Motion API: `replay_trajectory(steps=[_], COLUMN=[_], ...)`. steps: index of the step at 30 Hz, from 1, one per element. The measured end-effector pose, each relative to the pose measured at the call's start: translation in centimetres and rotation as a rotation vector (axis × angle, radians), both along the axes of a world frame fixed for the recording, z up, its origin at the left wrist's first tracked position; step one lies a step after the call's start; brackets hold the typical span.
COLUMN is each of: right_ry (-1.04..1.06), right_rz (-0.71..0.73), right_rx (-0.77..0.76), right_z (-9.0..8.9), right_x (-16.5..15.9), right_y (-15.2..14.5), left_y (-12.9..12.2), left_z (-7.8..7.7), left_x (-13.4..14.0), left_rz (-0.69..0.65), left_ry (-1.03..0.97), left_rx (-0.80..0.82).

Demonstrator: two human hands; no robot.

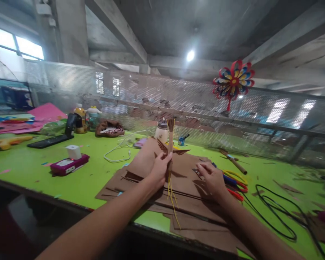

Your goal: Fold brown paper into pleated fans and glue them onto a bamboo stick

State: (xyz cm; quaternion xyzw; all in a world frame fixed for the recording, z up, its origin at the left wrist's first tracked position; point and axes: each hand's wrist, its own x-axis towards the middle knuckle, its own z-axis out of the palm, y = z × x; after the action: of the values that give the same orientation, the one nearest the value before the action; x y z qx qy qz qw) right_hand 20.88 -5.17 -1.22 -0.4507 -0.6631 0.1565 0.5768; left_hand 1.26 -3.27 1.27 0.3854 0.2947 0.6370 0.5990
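My left hand (162,168) is closed around a cardboard craft figure (170,139), a narrow brown upright strip with a fringed tuft on top and two fringed, wing-like pieces at its sides. Yellow strands (170,187) hang below it over the brown cardboard sheets (151,160). My right hand (212,177) is to the right of the figure, apart from it, with thumb and fingers pinched together. A small dark tip shows by those fingers; what it belongs to is unclear. Beside this hand lie pliers (234,181) with blue and red handles, partly hidden.
A purple box with a white charger (73,152) stands left, near a phone (51,141) and a yellow glue gun (12,142). A white jar (162,130) and brown pouch (109,129) are behind. Black cable (276,216) loops at right. A mesh screen (151,97) borders the table.
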Motion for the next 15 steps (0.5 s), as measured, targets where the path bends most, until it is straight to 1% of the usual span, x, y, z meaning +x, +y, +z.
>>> replay_trajectory(steps=[3,6,8,10,13,15], right_ry=[-0.124,-0.284,-0.403,-0.538,-0.718,-0.784], right_rz=[0.02,0.063,0.137,0.247,0.393,0.441], right_rx=[0.007,0.02,0.071,0.107,0.106,0.086], right_z=[-0.2,-0.2,0.2,0.7,1.4,1.6], right_x=[0.1,-0.1,-0.7,-1.5,-2.7,-3.2], right_y=[0.0,-0.4,-1.1,-2.2,-3.8,-4.6], left_y=[0.3,0.6,0.8,1.1,1.4,1.5], left_z=[0.2,0.1,-0.1,-0.3,-0.7,-0.9], left_x=[-0.5,-0.8,-0.9,-1.0,-1.2,-1.3], left_rz=[0.013,0.049,0.081,0.101,0.101,0.098], left_ry=[-0.043,-0.028,-0.009,0.013,0.042,0.057], left_rx=[-0.035,-0.049,-0.052,-0.049,-0.042,-0.037])
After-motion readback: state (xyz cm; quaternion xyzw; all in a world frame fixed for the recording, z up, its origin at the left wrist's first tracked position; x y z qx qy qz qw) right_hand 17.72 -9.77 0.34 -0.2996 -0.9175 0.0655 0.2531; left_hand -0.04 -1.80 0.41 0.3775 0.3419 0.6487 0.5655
